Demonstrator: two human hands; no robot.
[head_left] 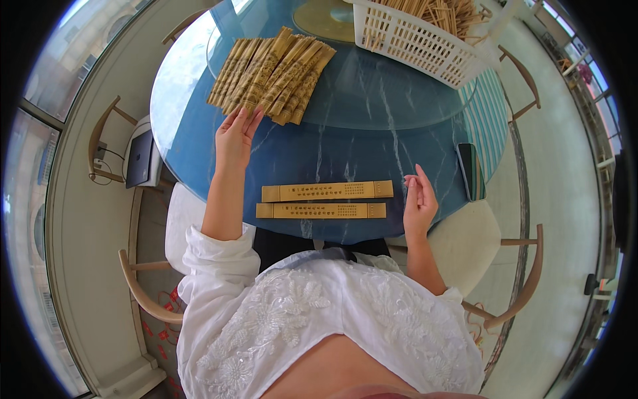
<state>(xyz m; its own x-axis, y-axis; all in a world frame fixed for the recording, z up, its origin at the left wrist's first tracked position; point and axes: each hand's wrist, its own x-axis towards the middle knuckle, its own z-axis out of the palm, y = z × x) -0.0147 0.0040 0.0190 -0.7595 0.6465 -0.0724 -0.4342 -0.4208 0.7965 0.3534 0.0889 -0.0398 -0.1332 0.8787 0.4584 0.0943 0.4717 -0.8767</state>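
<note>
My left hand [234, 138] reaches to the near edge of a fanned pile of gold patterned paper chopstick sleeves [266, 76]. Its fingertips are closed on the end of one sleeve there. Two more gold sleeves lie flat and roughly parallel in front of me: the farther sleeve [325, 191] and the nearer sleeve [320, 211], both with dark print. Just right of their ends, my right hand [420, 203] hovers palm inward, its fingers loosely bent and a little apart. Nothing shows in it.
A white plastic basket [419, 50] full of wooden chopsticks [438, 16] stands at the far right on the glass turntable [372, 100]. A phone [470, 171] lies near the right rim of the blue marbled table [292, 156]. Chairs surround it; a laptop [139, 158] rests on the left one.
</note>
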